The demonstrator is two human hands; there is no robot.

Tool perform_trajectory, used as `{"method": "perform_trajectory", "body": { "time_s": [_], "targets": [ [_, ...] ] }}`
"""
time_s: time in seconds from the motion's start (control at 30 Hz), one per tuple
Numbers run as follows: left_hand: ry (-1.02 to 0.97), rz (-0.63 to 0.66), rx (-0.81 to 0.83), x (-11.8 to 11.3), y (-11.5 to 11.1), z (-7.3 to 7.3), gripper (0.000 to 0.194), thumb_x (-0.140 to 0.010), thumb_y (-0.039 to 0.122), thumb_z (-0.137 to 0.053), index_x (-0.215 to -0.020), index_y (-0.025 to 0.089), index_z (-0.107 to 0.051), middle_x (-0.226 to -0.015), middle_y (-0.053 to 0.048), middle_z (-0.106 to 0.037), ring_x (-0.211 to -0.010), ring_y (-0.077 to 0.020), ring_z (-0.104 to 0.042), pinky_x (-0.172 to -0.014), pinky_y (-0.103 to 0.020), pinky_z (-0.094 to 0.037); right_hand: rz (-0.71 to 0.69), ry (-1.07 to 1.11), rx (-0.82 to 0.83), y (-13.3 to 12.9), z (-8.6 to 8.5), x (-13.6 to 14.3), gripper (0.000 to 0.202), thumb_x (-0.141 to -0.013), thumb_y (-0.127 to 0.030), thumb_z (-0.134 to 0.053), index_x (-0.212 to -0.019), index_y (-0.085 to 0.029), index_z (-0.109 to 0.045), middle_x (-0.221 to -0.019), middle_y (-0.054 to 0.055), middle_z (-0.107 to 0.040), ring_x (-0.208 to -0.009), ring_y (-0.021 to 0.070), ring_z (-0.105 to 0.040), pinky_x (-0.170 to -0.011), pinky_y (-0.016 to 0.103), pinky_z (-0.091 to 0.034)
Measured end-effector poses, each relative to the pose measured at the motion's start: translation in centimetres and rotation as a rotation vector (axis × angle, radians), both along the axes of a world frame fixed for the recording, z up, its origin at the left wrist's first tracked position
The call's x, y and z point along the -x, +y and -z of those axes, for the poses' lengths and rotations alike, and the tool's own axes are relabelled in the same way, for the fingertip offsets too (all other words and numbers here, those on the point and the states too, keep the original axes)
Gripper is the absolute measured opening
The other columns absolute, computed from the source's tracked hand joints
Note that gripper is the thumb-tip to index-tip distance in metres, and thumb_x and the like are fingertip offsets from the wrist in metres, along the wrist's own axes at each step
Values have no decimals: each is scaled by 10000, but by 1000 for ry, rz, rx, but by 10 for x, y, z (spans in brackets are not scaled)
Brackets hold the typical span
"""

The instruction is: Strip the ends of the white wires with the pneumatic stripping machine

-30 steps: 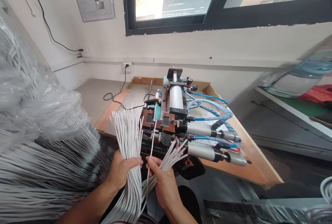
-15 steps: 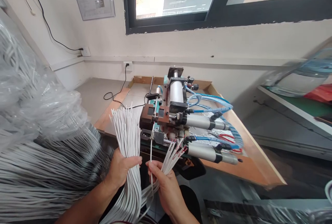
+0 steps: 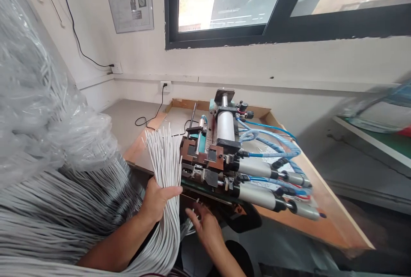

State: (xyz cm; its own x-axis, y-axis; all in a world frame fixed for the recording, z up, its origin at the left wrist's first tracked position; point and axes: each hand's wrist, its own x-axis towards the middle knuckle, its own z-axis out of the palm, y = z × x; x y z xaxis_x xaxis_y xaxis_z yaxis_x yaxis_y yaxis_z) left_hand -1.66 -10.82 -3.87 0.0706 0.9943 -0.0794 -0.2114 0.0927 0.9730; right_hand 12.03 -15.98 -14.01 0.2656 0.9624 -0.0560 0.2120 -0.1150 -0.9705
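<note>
My left hand (image 3: 157,200) is wrapped round a thick bundle of white cables (image 3: 165,161), whose cut ends fan out upward beside the machine. Below the bench's front edge is my right hand (image 3: 205,223), thumb and fingers apart. A few white cables (image 3: 187,227) hang beside its thumb, partly hidden. In front of both hands stands a pneumatic wire stripping machine (image 3: 208,153) with brown clamp blocks and silver cylinders. Its blocks are apart, and no cable shows between them.
A wooden-edged bench tray (image 3: 321,200) surrounds the machine, with blue air hoses (image 3: 272,140) on its right. At the left hang many grey-white cables (image 3: 64,217) under plastic wrap (image 3: 80,135). A shelf (image 3: 379,138) stands at the right, and a window (image 3: 231,3) is above.
The single cable has come out of the machine, and its clamp blocks have parted. My right hand has dropped lower, and the bunch of stripped cables it held has gone down from view.
</note>
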Motion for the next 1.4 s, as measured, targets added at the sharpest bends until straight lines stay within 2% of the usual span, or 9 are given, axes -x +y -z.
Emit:
{"method": "perform_trajectory", "body": {
  "time_s": [0.07,0.1,0.2,0.43,0.83,1.0,1.13,1.23,1.4],
  "targets": [
    [1,4,-1,-2,0,2,206,-523,112,-696,-725,121,-655,-669,-15,-649,-631,-171,-574,-623,-280,-442,-166,155,-154,5,-31,6,197,-730,-349,-583,-822,-215,-696,-798,66,-635,-754,217,-545,-696,308,-384],
    [-2,8,-1,-3,0,2,198,-521,110,-695,-714,120,-654,-657,-12,-645,-616,-164,-570,-609,-274,-440,-191,220,-190,7,-44,10,195,-744,-348,-573,-805,-214,-701,-734,44,-618,-690,193,-528,-655,288,-386],
    [-29,41,18,-5,0,1,159,-524,111,-691,-675,119,-641,-582,6,-617,-530,-140,-544,-534,-260,-432,-145,366,-198,9,-62,22,197,-726,-352,-601,-694,-183,-698,-558,-5,-519,-532,133,-424,-527,248,-341],
    [-59,24,84,-4,3,-7,146,-536,118,-688,-666,105,-622,-543,-8,-618,-503,-153,-583,-500,-267,-471,71,683,-131,10,-53,21,232,-679,-368,-648,-616,-146,-631,-544,-7,-516,-491,99,-375,-477,229,-304],
    [-18,-30,51,-10,11,-16,157,-537,125,-683,-677,107,-614,-574,-1,-612,-490,-149,-581,-476,-263,-474,65,1051,12,27,-66,16,234,-594,-324,-730,-555,-130,-605,-506,-29,-464,-451,66,-348,-424,189,-276],
    [67,-29,-67,-7,11,-9,180,-546,107,-678,-715,114,-615,-636,-8,-621,-564,-143,-562,-549,-258,-466,-26,1078,42,26,-66,20,220,-605,-340,-730,-640,-137,-651,-526,-32,-451,-498,77,-374,-475,202,-337],
    [83,-13,-96,-6,8,-4,188,-567,128,-683,-739,125,-606,-669,-7,-619,-614,-154,-557,-580,-259,-454,-104,915,39,23,-67,25,251,-610,-358,-725,-703,-130,-678,-502,-39,-437,-468,62,-342,-437,188,-285],
    [82,11,-81,-6,5,-2,168,-569,135,-689,-712,126,-602,-622,8,-596,-569,-138,-537,-547,-249,-442,-53,828,-20,19,-66,27,231,-618,-358,-720,-654,-140,-653,-467,-57,-408,-422,41,-279,-391,177,-195],
    [18,54,-21,-4,4,-4,114,-589,137,-671,-678,113,-605,-579,-13,-614,-530,-149,-563,-527,-262,-460,90,865,-63,13,-64,25,218,-654,-363,-691,-664,-157,-620,-592,-16,-538,-461,48,-368,-391,165,-194]
  ]
}}
